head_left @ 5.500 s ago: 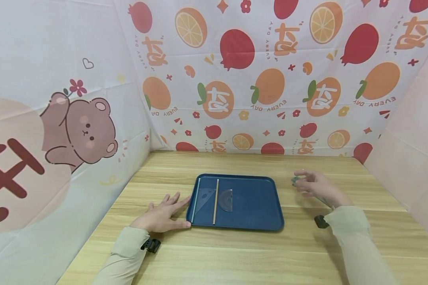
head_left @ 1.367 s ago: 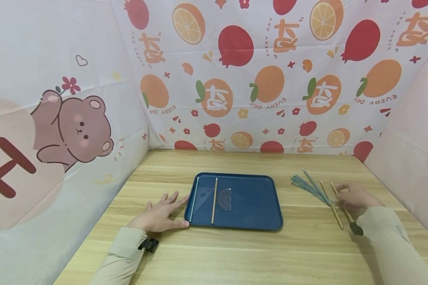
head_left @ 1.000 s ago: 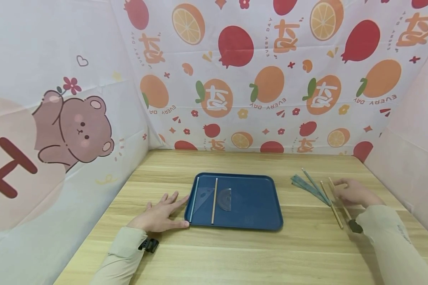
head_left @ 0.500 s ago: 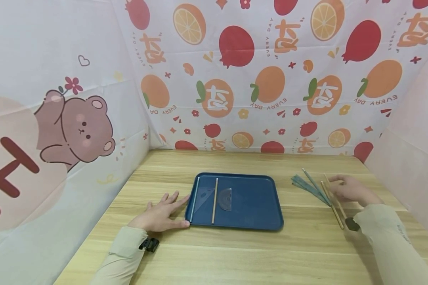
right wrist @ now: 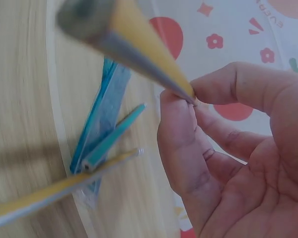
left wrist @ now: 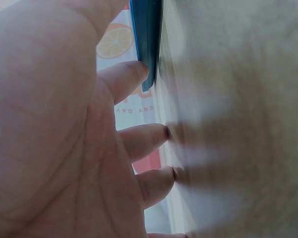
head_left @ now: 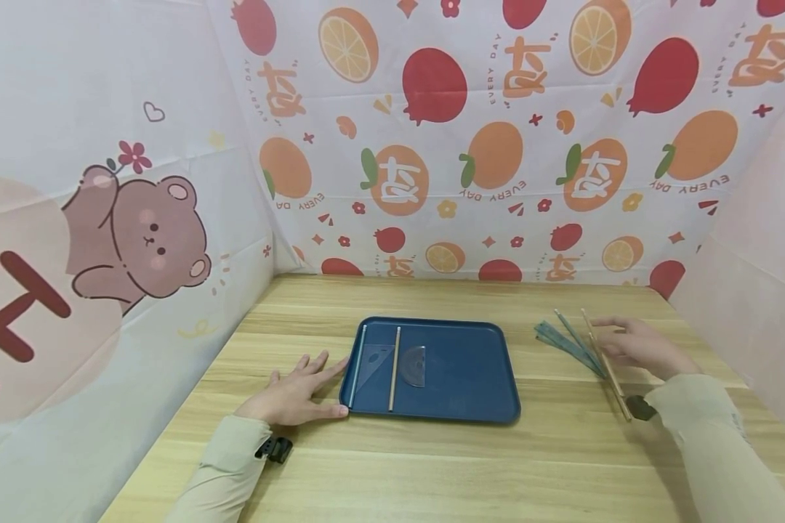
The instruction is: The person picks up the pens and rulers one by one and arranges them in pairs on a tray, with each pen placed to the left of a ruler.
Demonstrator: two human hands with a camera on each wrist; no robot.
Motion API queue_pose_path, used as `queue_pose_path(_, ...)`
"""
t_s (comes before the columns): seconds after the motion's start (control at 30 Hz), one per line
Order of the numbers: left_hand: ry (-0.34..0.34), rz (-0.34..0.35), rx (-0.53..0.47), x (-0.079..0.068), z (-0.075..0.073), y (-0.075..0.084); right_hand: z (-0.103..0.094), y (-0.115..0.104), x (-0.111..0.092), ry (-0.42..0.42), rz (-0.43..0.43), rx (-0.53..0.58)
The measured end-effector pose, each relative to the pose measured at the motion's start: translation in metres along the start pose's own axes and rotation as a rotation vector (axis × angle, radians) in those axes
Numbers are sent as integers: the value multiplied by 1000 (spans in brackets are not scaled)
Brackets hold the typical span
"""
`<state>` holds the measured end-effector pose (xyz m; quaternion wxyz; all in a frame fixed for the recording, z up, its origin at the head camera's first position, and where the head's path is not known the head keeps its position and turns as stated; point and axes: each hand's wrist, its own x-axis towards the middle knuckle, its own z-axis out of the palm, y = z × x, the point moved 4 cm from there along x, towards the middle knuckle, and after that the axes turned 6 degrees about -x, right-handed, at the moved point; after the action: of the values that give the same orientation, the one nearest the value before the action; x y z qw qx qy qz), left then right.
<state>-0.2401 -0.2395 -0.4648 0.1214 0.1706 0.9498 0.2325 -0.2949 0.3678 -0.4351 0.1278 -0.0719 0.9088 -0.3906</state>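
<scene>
Your right hand (head_left: pixel 637 347) pinches a slim yellow-and-grey wooden pencil (right wrist: pixel 139 44) between thumb and fingertips. Within the last second or so you have brought it leftward, from beside the second yellow-and-grey pencil (right wrist: pixel 44 194) to above it. Your left hand (head_left: pixel 294 398), fingers spread, stays touching the dark-blue rectangular tray (head_left: pixel 471 381). The pick-up thus appears complete; the held pencil remains outside the tray, to its right.

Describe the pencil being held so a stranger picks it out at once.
On the wooden table sits a blue tray; go right from it to the right hand. It pinches a yellow-and-grey pencil. Below, a similar loose yellow pencil and a teal pencil lie untouched, so this is the one off the table, in the hand.
</scene>
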Motion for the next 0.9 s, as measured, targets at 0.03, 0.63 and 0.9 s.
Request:
queue_pose_path(0.03,-1,-1,-2,0,0,0,1,-1,1,-4,-5,11)
queue_pose_path(0.63,-5,0,1,0,-1,0,32,-26,17,-29,-14,191)
queue_pose_path(0.9,-8,3,2,0,-1,0,40,-39,19,-7,-6,199)
